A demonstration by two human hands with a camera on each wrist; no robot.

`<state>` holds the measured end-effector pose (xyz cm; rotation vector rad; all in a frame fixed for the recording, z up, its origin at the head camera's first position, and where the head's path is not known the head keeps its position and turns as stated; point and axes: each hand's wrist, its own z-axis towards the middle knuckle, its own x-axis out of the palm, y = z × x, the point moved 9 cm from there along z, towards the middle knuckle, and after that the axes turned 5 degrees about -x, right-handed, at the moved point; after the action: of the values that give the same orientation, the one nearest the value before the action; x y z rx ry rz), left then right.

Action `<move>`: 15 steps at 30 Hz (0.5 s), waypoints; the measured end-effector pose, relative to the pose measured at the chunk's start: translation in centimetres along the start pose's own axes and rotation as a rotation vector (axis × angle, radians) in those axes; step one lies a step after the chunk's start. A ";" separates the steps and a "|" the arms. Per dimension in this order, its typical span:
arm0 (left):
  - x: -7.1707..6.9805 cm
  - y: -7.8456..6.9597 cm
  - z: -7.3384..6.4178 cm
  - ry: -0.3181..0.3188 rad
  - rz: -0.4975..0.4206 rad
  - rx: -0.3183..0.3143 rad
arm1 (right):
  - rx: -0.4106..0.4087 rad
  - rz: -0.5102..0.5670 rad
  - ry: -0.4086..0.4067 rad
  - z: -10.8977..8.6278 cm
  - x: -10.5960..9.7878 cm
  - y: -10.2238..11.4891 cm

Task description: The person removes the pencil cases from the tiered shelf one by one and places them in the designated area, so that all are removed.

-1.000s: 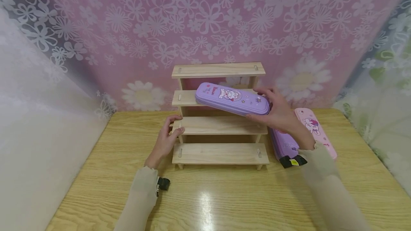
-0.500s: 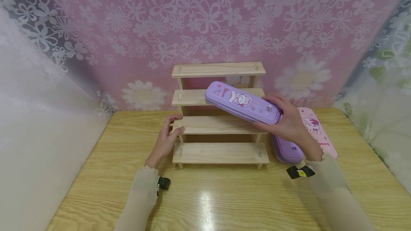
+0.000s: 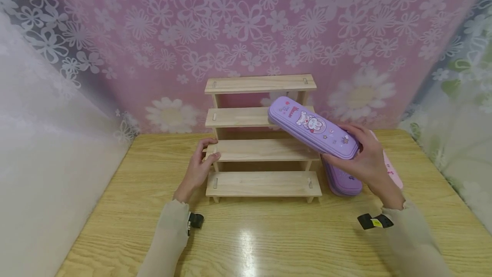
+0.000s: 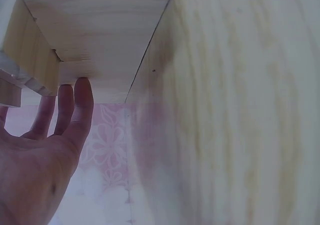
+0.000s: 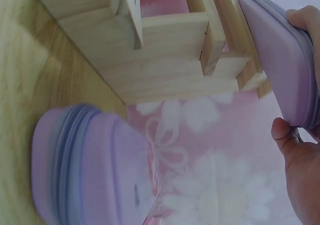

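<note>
A purple zip pencil case [image 3: 313, 128] with a bunny print is gripped at its right end by my right hand [image 3: 367, 161]. It is held tilted in the air, overlapping the right side of a four-step wooden display rack [image 3: 263, 150] in the head view. In the right wrist view the thumb and fingers pinch the held case [image 5: 280, 55] near the rack's edge. My left hand [image 3: 197, 169] grips the left end of the rack's second step from the bottom, thumb on top. Under that board, the left wrist view shows the fingers [image 4: 82, 102] touching the wood.
A second purple pencil case [image 3: 346, 183] lies on the wooden table [image 3: 246, 234] right of the rack. Beside it a pink pencil case [image 3: 393, 172] is mostly hidden behind my right hand. A pink floral curtain [image 3: 246, 20] hangs behind, with pale cloth at both sides.
My right hand has moved right and slightly down, carrying the purple pencil case off the middle of the rack and tilting it more. My left hand stays on the rack.
</note>
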<state>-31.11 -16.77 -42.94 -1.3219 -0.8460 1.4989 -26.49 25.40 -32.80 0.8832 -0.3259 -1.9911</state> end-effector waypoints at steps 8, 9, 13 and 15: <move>0.0 0.3 -0.1 0.004 -0.010 -0.019 | 0.075 0.030 -0.035 -1.4 -2.0 -1.3; 0.0 0.3 -0.1 0.005 -0.009 -0.021 | 0.063 0.017 -0.046 -1.5 -2.4 -1.4; 0.1 0.4 0.0 0.016 -0.014 -0.036 | 0.020 -0.046 -0.084 -2.0 -4.0 -1.8; 0.2 0.3 0.0 0.023 -0.014 -0.048 | 0.014 -0.046 -0.104 -2.3 -4.7 -1.9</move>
<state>-31.19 -16.70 -43.23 -1.3630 -0.8796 1.4574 -24.53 30.62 -33.25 0.8033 -0.3820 -2.0839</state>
